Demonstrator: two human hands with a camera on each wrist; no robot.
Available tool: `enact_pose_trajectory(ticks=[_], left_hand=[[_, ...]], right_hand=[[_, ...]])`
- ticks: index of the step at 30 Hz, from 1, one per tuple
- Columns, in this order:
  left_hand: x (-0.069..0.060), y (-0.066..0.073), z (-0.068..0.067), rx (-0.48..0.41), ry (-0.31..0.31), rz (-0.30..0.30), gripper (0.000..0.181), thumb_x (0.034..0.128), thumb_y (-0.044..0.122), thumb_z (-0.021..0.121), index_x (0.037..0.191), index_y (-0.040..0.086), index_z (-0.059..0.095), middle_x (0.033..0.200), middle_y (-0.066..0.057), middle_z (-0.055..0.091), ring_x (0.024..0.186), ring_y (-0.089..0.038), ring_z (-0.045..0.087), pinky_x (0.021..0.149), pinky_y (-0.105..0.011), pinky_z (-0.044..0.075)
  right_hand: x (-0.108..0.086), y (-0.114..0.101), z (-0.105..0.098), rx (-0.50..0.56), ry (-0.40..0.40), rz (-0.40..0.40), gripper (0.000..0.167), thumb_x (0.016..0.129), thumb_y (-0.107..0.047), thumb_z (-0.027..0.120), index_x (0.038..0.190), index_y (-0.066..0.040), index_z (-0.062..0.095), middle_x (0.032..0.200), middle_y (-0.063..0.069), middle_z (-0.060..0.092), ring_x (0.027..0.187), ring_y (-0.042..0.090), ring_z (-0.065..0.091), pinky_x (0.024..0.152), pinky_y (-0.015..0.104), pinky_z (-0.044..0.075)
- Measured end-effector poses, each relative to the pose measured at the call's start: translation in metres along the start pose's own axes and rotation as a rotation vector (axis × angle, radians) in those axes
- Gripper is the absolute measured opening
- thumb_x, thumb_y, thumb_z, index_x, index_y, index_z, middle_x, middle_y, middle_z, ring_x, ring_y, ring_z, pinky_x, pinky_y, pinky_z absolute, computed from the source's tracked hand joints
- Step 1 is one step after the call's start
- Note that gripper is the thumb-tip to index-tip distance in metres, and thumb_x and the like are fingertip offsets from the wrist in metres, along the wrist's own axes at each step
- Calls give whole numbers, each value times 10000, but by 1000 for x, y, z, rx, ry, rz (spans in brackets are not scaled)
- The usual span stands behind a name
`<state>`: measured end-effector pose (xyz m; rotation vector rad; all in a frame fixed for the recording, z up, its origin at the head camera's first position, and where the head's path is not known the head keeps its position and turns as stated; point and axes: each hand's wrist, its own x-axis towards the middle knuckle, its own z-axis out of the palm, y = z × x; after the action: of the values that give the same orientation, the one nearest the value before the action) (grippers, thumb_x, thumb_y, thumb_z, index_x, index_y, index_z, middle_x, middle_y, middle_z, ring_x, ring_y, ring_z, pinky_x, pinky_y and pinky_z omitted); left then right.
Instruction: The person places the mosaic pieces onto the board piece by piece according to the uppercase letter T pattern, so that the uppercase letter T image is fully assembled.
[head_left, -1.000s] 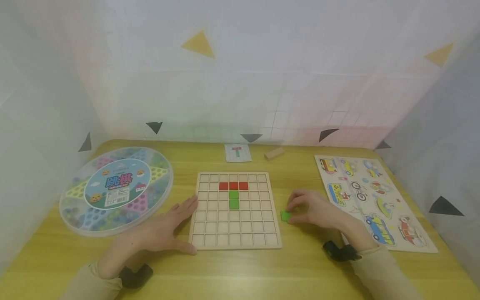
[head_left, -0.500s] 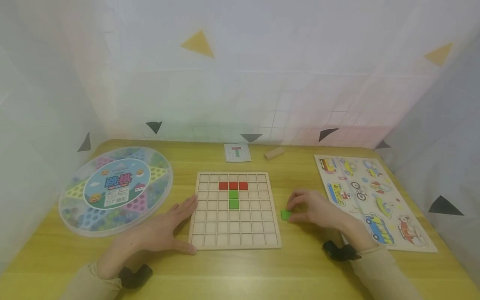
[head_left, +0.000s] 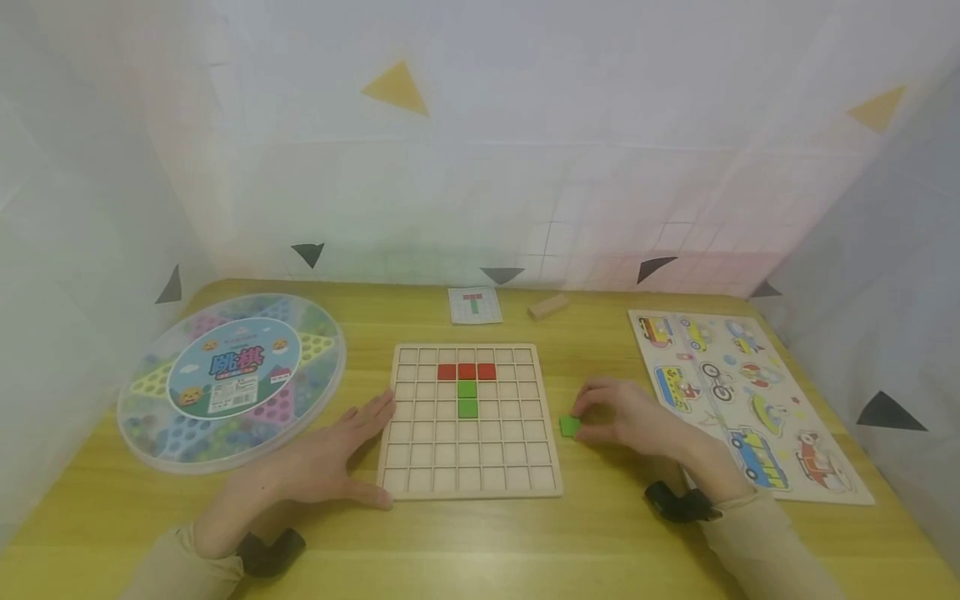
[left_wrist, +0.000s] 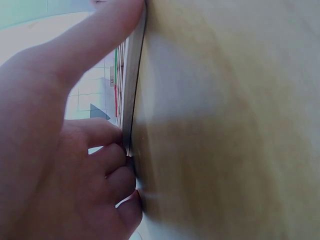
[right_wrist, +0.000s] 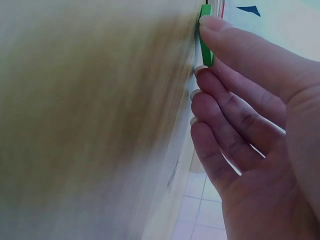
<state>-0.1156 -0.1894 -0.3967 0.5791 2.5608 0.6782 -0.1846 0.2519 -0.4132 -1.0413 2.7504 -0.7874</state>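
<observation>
A wooden grid board [head_left: 420, 478] lies at the middle of the table, with three red tiles [head_left: 467, 372] in a row and two green tiles [head_left: 468, 408] below the middle one. At its left side rests my left hand [head_left: 322, 462], thumb and fingers spread against the edge; the thumb [left_wrist: 95, 40] touches the board's side in the left wrist view. To the right of the board, my right hand [head_left: 626, 421] pinches a loose green tile [head_left: 569, 427] between thumb and finger. In the right wrist view this green tile [right_wrist: 206, 45] stands tilted close to the tabletop.
A round Chinese checkers box [head_left: 232, 379] sits at the left. Behind the board are a pattern card [head_left: 475, 306] with a red and green T and a small wooden block [head_left: 549, 307]. On the right lies a vehicle picture puzzle [head_left: 738, 392], partly beneath the right forearm.
The green tile in my right hand has shifted slightly and tilted toward the board. My left hand stays in place.
</observation>
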Motion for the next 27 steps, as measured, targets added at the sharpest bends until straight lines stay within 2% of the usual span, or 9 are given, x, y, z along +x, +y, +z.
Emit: enact_pose_trajectory(ticks=[11, 16, 27], left_hand=[[1, 0, 1, -1, 1, -15, 1215, 698, 704, 756, 1619, 221, 127, 1690, 11, -9, 1508, -462, 99, 1207, -608, 177], [1, -1, 1, 0, 0, -4, 1214, 706, 703, 751, 1619, 208, 122, 1691, 0, -13, 1503, -471, 98, 1204, -613, 175], [0, 0, 1, -1, 1, -10, 1213, 701, 699, 757, 1619, 218, 126, 1690, 10, -13, 1505, -466, 102, 1205, -607, 182]], right_hand=[[0, 0, -1, 7, 8, -26, 137, 860, -270, 799, 976, -227, 741, 981, -133, 656, 906, 66, 621, 834, 313, 555], [0, 0, -1, 11, 17, -41, 136, 872, -281, 786, 985, -219, 741, 984, -131, 657, 905, 71, 626, 827, 312, 558], [-1, -4, -4, 26, 9, -14, 158, 890, -285, 766, 1019, -197, 737, 998, -122, 664, 917, 62, 624, 836, 308, 559]])
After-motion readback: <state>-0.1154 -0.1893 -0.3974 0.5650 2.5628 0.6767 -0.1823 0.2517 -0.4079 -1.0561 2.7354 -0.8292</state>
